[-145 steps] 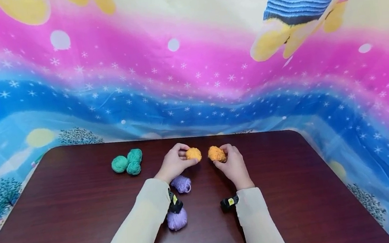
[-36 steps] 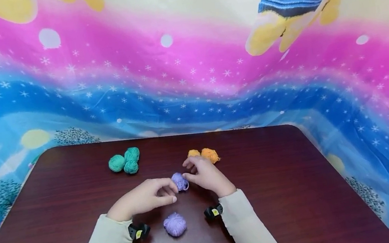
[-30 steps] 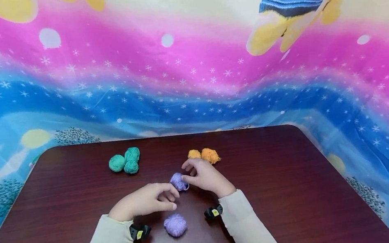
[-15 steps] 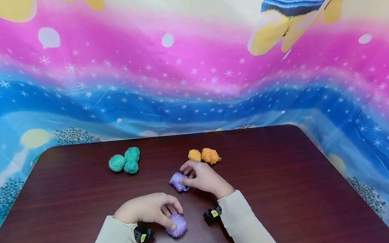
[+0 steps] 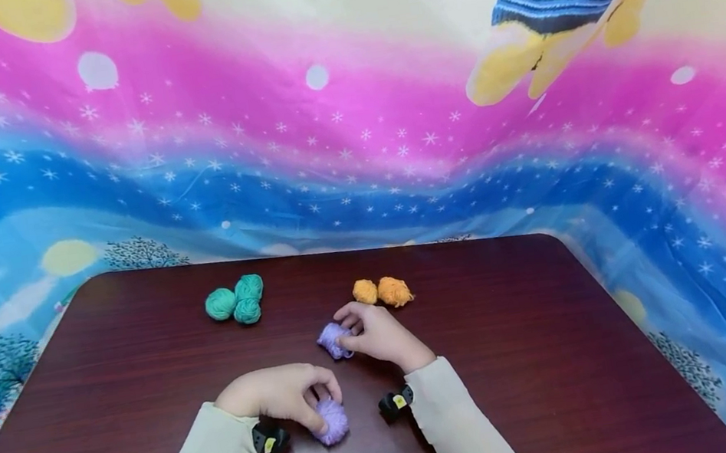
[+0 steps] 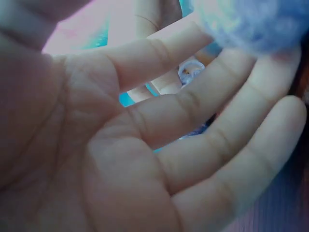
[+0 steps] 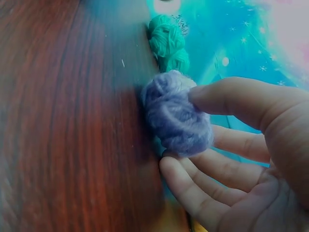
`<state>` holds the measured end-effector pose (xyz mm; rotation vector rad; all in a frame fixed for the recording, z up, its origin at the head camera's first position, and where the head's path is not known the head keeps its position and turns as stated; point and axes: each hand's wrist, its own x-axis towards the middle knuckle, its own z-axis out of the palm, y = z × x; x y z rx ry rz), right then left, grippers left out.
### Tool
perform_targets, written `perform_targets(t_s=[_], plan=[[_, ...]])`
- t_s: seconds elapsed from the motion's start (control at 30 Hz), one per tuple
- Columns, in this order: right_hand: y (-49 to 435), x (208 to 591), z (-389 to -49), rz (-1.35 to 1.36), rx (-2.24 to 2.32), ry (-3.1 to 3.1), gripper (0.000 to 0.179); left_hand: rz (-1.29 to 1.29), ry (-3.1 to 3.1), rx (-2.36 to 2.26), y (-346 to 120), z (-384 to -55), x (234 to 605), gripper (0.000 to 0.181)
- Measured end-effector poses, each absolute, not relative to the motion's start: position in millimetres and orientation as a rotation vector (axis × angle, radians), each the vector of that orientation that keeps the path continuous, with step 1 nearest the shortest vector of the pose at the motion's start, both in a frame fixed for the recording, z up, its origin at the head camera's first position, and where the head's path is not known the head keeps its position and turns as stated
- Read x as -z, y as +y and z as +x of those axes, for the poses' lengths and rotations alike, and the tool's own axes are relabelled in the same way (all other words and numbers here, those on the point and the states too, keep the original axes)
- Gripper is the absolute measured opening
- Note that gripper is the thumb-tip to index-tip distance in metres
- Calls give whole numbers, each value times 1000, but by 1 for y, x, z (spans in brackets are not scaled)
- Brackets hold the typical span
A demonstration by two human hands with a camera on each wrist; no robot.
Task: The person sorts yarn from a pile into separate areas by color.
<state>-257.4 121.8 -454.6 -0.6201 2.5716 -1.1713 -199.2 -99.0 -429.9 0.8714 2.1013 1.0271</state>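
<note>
Two small purple balls of yarn sit near the middle of the table in the head view. My left hand [image 5: 282, 394] pinches the nearer purple yarn ball [image 5: 335, 422] between thumb and fingers. In the left wrist view this ball [image 6: 256, 21] touches the fingertips, and the palm stays free. My right hand [image 5: 384, 334] holds the farther purple yarn ball [image 5: 333, 340]. The right wrist view shows the thumb pressed on one side of that ball [image 7: 178, 116] and fingers behind it.
Several yarn balls lie farther back on the dark brown table [image 5: 528, 358]: a green cluster [image 5: 234, 302] at the left, and two orange balls [image 5: 395, 292] just beyond my right hand. A printed cloth [image 5: 351, 143] hangs behind the table's far edge.
Earlier each hand held an orange ball; these now lie side by side. My left hand has come down to the nearer purple ball and taken hold, while my right has closed on the farther one.
</note>
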Motion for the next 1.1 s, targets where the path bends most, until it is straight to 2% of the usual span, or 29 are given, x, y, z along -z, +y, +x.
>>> perform_targets(t_s=[1.1], plan=[[116,454,-252,-507,1232,2550,30,843,2343,-1130,-144,-214,429,34]])
